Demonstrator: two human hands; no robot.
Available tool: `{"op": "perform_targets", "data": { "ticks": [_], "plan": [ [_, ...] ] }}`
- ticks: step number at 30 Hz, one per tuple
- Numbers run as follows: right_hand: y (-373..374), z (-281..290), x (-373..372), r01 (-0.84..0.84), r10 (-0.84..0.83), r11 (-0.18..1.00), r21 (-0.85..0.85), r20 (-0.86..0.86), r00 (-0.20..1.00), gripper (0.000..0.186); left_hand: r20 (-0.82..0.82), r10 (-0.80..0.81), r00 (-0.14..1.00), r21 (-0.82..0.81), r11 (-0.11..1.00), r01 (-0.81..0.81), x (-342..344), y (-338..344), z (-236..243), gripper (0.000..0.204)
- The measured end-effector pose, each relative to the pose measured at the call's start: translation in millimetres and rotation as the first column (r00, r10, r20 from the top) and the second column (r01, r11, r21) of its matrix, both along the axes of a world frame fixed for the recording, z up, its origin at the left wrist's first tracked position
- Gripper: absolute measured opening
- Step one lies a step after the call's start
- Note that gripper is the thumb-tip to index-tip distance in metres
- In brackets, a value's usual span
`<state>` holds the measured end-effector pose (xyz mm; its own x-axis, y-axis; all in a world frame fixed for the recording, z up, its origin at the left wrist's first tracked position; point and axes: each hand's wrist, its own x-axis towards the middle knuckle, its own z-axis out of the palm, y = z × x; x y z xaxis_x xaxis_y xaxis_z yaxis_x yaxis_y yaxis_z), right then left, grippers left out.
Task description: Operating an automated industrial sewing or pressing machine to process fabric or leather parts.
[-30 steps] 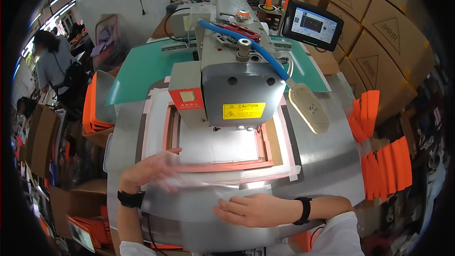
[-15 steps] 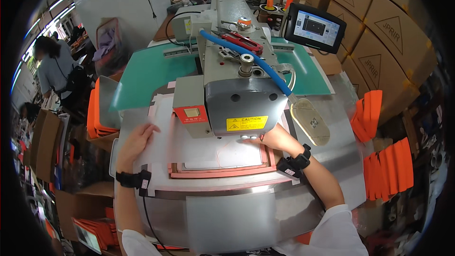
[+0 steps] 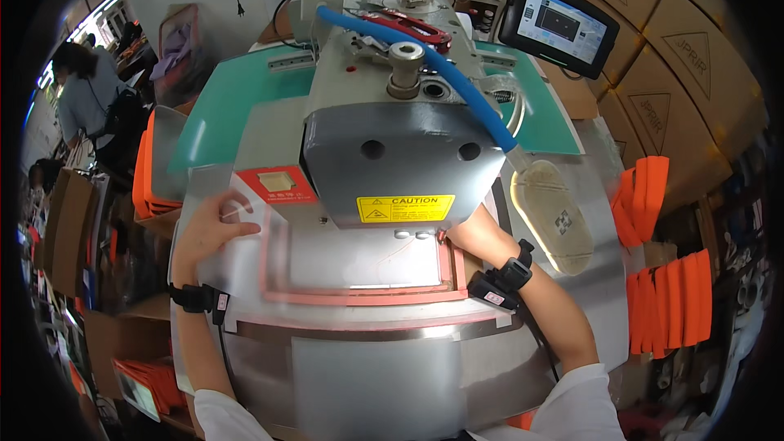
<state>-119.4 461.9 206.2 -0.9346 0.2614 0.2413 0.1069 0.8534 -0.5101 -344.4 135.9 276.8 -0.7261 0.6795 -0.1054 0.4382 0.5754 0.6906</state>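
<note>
A large grey industrial sewing machine head (image 3: 408, 159) fills the middle, with a red-fronted switch box (image 3: 282, 185) on its left side. Below it lies a pink-edged rectangular frame (image 3: 359, 298) around a whitish sheet (image 3: 367, 265), with a thin reddish thread over the sheet. My left hand (image 3: 208, 227) hovers or rests at the left of the frame, thumb and fingers curved apart with nothing visible between them. Under the right side of the machine head reaches my right hand (image 3: 472, 233); its fingers are hidden there. Black straps circle both wrists.
A clear oval guard (image 3: 554, 216) hangs right of the machine head. Behind it stand a control screen (image 3: 559, 24) and stacked cardboard boxes (image 3: 694, 73). Orange pieces (image 3: 670, 302) hang at the right table edge; more orange pieces (image 3: 145, 167) stand left. A person (image 3: 90, 102) works far left.
My left hand has shifted left and its fingers have spread into a curve. My right hand stays under the machine head. The view has moved, so the machine looks larger.
</note>
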Motion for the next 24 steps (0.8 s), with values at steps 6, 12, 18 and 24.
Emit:
{"op": "perform_targets", "data": {
  "ticks": [6,12,18,24],
  "plan": [
    [48,-24,4,0.023,-0.061,0.993,-0.116,-0.331,0.942,0.02,0.185,0.015,0.983,0.2,0.978,-0.053,14,30,-4,0.019],
    [86,12,60,0.006,-0.097,0.511,-0.859,-0.051,0.994,0.014,0.276,-0.185,0.943,0.368,0.927,0.074,34,53,-19,0.024],
    [63,42,53,-0.045,-0.076,0.385,-0.922,-0.08,0.994,0.022,0.012,-0.353,0.935,0.0,0.935,0.353,35,46,-6,0.028],
    [38,11,21,-0.422,-0.29,-0.472,-0.774,-0.315,0.904,0.034,0.326,-0.251,0.911,0.132,0.967,0.219,26,44,-14,0.021]
  ]
}}
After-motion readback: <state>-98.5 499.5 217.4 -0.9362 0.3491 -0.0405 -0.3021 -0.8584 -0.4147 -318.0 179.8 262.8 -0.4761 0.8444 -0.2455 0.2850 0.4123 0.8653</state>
